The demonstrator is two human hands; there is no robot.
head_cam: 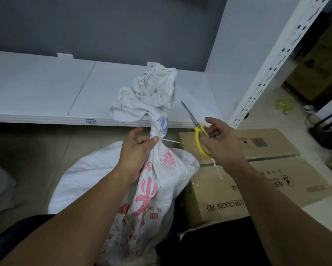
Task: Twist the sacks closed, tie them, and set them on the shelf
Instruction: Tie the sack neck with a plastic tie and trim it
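Left hand [137, 145] gripping sack [157, 175] neck, right hand [221, 140] holding scissors [197, 129] (yellow-handled)

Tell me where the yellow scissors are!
The right hand holds the scissors, right of centre in the head view, beside the tied neck of the sack.

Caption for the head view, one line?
Left hand grips the twisted neck of the sack at its zip tie; right hand holds yellow scissors nearby.
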